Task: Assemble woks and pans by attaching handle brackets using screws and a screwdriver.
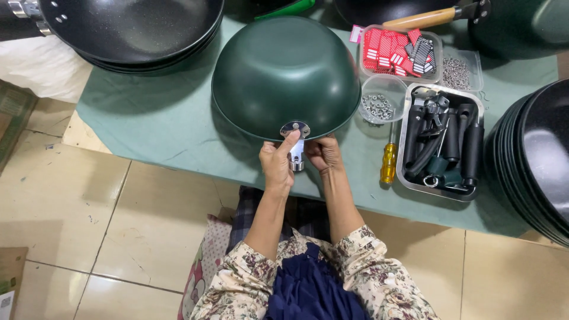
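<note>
A dark green wok (284, 74) lies upside down on a green cloth (160, 124). At its near rim sits a silver metal handle bracket (296, 142). My left hand (277, 163) grips the bracket's stub, with the thumb pressed against its plate. My right hand (323, 153) holds the same bracket from the right side, fingers curled under the rim. What the fingers hold beneath the rim is hidden.
A yellow-handled screwdriver (389, 163) lies right of my hands. Beside it a metal tray (441, 142) holds black handles. A clear cup of nuts (379, 105), a box of red tags (400, 52) and stacked black woks (536, 160) (130, 29) surround the work spot.
</note>
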